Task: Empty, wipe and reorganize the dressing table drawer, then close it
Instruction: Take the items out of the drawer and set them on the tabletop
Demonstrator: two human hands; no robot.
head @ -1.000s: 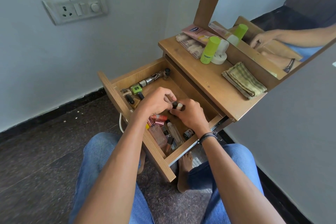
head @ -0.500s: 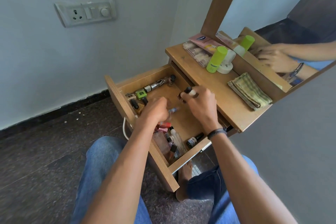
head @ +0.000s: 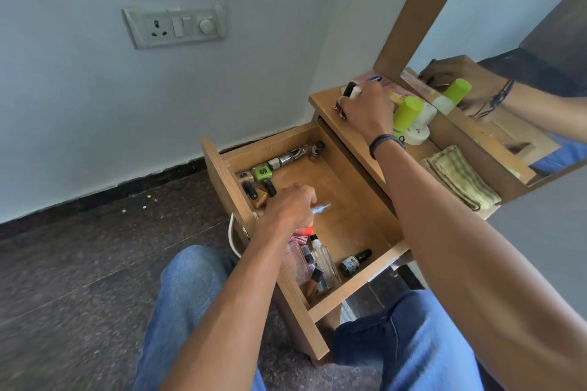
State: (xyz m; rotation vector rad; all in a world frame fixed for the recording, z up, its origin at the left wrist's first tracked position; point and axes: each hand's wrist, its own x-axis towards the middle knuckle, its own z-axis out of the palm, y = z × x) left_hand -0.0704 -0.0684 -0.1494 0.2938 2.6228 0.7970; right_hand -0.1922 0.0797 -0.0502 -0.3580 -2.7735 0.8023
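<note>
The wooden drawer stands pulled out, with nail polish bottles and small glass bottles scattered in it. My left hand hovers over the drawer's middle and grips a small clear blue tube. My right hand is up over the left end of the dressing table top, fingers curled round a few small bottles with black and white caps. A folded checked cloth lies on the table top to the right.
A green-capped bottle and a white jar stand on the top beside a pink pack. The mirror rises behind them. My knees in jeans are under the drawer; a wall socket is at upper left.
My right hand lifted out of the drawer with the small bottles and moved up to the table top. My left hand stayed over the drawer holding the blue tube.
</note>
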